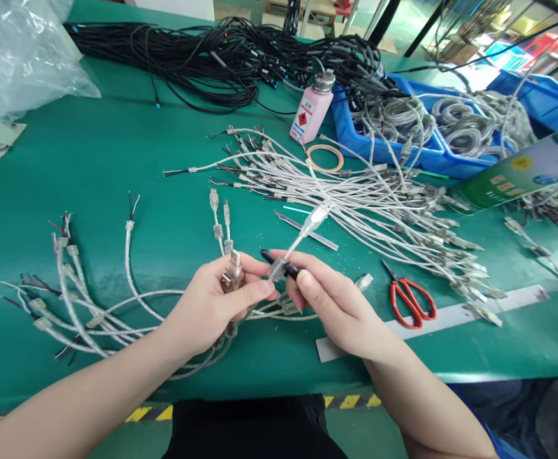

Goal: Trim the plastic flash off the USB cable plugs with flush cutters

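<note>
The left hand [216,296] has its fingers closed round a cluster of plugs [233,271]; the right hand's [331,293] fingers grip a black pen [290,269]. One cable [314,220] is being worked between them; a big pile [355,217] lies beyond on the surface [116,140], finished or not I cannot tell.

Two hands [216,296] [336,303], one bottle [312,111], one ruler [446,318]

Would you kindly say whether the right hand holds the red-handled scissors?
No, the right hand grips a slim black tool, while the red-handled scissors lie apart to the right.
</note>
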`<act>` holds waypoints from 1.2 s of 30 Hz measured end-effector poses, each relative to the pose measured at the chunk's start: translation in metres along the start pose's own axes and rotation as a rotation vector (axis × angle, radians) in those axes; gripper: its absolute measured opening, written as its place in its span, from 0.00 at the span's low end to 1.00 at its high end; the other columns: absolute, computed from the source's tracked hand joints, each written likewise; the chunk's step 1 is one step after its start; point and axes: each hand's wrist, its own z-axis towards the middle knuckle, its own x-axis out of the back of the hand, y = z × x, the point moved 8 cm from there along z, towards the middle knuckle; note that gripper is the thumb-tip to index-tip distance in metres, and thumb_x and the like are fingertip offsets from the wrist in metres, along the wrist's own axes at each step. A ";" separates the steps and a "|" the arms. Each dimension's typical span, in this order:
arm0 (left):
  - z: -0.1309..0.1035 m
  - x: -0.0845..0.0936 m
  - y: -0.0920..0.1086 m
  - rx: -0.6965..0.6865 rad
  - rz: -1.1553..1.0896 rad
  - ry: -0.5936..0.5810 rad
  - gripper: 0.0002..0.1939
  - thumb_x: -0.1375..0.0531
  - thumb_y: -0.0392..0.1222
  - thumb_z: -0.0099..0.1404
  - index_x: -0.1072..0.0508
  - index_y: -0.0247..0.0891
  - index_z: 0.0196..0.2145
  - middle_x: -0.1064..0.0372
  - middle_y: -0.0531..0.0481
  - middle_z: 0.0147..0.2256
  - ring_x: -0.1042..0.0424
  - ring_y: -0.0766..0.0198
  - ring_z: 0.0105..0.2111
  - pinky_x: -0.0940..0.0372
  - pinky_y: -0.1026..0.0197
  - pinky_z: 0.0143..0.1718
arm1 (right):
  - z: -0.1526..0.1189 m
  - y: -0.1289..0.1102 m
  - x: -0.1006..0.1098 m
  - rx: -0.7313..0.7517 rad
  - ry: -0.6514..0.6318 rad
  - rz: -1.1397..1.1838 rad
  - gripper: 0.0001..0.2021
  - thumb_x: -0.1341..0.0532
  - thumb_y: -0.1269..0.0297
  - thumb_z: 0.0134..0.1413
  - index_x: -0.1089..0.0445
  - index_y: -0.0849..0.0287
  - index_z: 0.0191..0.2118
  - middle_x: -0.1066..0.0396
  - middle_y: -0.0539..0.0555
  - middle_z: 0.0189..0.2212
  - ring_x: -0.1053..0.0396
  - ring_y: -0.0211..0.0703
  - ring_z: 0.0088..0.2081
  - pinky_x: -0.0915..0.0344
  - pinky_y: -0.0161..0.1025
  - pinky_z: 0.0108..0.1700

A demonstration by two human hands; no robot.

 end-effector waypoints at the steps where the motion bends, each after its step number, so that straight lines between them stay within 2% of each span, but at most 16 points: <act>1: 0.000 0.000 0.000 -0.006 -0.002 -0.002 0.10 0.31 0.42 0.59 0.25 0.35 0.37 0.31 0.54 0.22 0.47 0.77 0.15 0.52 0.72 0.16 | 0.000 -0.001 -0.003 0.000 -0.031 0.007 0.22 0.53 0.55 0.73 0.45 0.58 0.65 0.38 0.48 0.27 0.40 0.35 0.28 0.41 0.34 0.32; 4: 0.000 0.000 0.001 -0.027 0.031 0.004 0.07 0.32 0.39 0.60 0.25 0.36 0.35 0.33 0.57 0.21 0.48 0.78 0.15 0.52 0.72 0.16 | -0.001 -0.002 -0.011 0.017 -0.090 -0.018 0.23 0.53 0.57 0.73 0.52 0.59 0.67 0.38 0.47 0.28 0.43 0.34 0.25 0.43 0.33 0.29; 8: -0.002 -0.002 0.004 -0.035 0.109 0.002 0.04 0.33 0.38 0.60 0.23 0.37 0.34 0.27 0.54 0.25 0.46 0.77 0.16 0.52 0.71 0.16 | 0.001 -0.007 -0.005 0.094 0.007 -0.166 0.15 0.52 0.59 0.72 0.41 0.60 0.56 0.33 0.51 0.34 0.39 0.34 0.29 0.42 0.34 0.32; 11: -0.004 -0.005 0.002 -0.005 0.150 -0.042 0.05 0.34 0.40 0.62 0.22 0.37 0.34 0.26 0.52 0.25 0.44 0.76 0.17 0.49 0.70 0.18 | 0.001 -0.005 0.005 0.100 0.109 -0.174 0.14 0.53 0.58 0.73 0.36 0.60 0.43 0.37 0.48 0.28 0.42 0.32 0.26 0.44 0.33 0.29; 12: -0.004 -0.005 0.001 0.004 0.144 -0.048 0.06 0.34 0.41 0.63 0.22 0.37 0.35 0.25 0.52 0.26 0.43 0.76 0.17 0.49 0.70 0.18 | 0.001 -0.003 0.007 0.089 0.121 -0.132 0.15 0.54 0.57 0.73 0.35 0.59 0.43 0.41 0.47 0.26 0.45 0.32 0.25 0.46 0.33 0.27; 14: -0.003 -0.005 0.000 0.009 0.108 -0.040 0.08 0.34 0.43 0.63 0.22 0.37 0.38 0.25 0.51 0.26 0.44 0.76 0.17 0.50 0.70 0.18 | 0.001 0.001 0.004 0.066 0.070 -0.021 0.14 0.54 0.55 0.73 0.37 0.57 0.52 0.43 0.45 0.25 0.48 0.33 0.23 0.48 0.33 0.25; 16: -0.001 -0.003 0.000 -0.010 0.072 -0.021 0.10 0.32 0.44 0.61 0.23 0.37 0.38 0.26 0.53 0.25 0.46 0.76 0.16 0.51 0.70 0.17 | 0.001 0.002 -0.005 0.056 -0.024 0.027 0.18 0.53 0.56 0.72 0.47 0.55 0.62 0.39 0.46 0.27 0.46 0.33 0.24 0.46 0.33 0.26; 17: -0.001 -0.003 0.000 -0.016 0.069 -0.014 0.10 0.31 0.44 0.60 0.24 0.37 0.37 0.27 0.54 0.24 0.47 0.76 0.16 0.52 0.70 0.16 | 0.000 0.001 -0.008 0.058 -0.055 0.012 0.18 0.53 0.57 0.72 0.51 0.55 0.63 0.36 0.46 0.29 0.44 0.34 0.24 0.45 0.33 0.27; 20: -0.001 -0.005 -0.001 -0.010 0.119 -0.039 0.09 0.32 0.43 0.61 0.25 0.36 0.35 0.28 0.54 0.24 0.45 0.75 0.17 0.51 0.69 0.17 | 0.000 -0.002 -0.007 0.092 -0.026 -0.120 0.12 0.52 0.59 0.72 0.45 0.57 0.55 0.32 0.50 0.32 0.38 0.35 0.29 0.42 0.34 0.31; 23: -0.004 -0.012 -0.002 0.022 0.214 -0.139 0.09 0.37 0.45 0.66 0.25 0.35 0.37 0.28 0.51 0.26 0.44 0.74 0.18 0.49 0.67 0.19 | 0.001 -0.004 0.006 0.112 0.111 -0.192 0.10 0.51 0.59 0.72 0.37 0.58 0.44 0.36 0.48 0.27 0.41 0.32 0.26 0.44 0.33 0.29; 25: -0.006 -0.014 -0.002 0.034 0.212 -0.195 0.12 0.39 0.47 0.68 0.24 0.35 0.35 0.29 0.51 0.27 0.46 0.74 0.19 0.51 0.66 0.19 | 0.003 0.000 0.011 0.091 0.150 -0.092 0.13 0.51 0.57 0.72 0.34 0.58 0.40 0.42 0.45 0.24 0.47 0.31 0.23 0.48 0.32 0.26; 28: -0.005 -0.016 -0.002 0.038 0.135 -0.233 0.14 0.38 0.48 0.67 0.24 0.34 0.33 0.31 0.51 0.26 0.48 0.75 0.19 0.54 0.66 0.20 | 0.008 0.008 0.010 0.025 0.122 0.247 0.13 0.48 0.55 0.70 0.32 0.57 0.46 0.47 0.44 0.23 0.51 0.30 0.22 0.51 0.31 0.23; 30: -0.004 -0.017 -0.005 0.064 0.114 -0.261 0.14 0.38 0.47 0.67 0.23 0.33 0.33 0.31 0.50 0.26 0.48 0.74 0.20 0.54 0.65 0.20 | 0.011 0.014 0.011 -0.028 0.144 0.427 0.11 0.44 0.56 0.68 0.31 0.58 0.45 0.48 0.43 0.22 0.54 0.28 0.20 0.54 0.30 0.21; 33: -0.004 -0.022 -0.009 0.114 0.107 -0.296 0.14 0.38 0.47 0.67 0.23 0.32 0.32 0.31 0.48 0.27 0.49 0.74 0.20 0.55 0.64 0.21 | 0.013 0.021 0.012 -0.083 0.193 0.549 0.11 0.39 0.58 0.65 0.33 0.60 0.35 0.49 0.43 0.20 0.56 0.27 0.19 0.58 0.29 0.20; 36: -0.003 -0.025 -0.009 0.117 0.069 -0.301 0.10 0.38 0.44 0.67 0.24 0.33 0.37 0.27 0.47 0.29 0.49 0.75 0.19 0.55 0.64 0.20 | 0.013 0.024 0.012 -0.083 0.227 0.594 0.12 0.37 0.58 0.62 0.36 0.59 0.32 0.49 0.43 0.20 0.55 0.27 0.19 0.58 0.29 0.20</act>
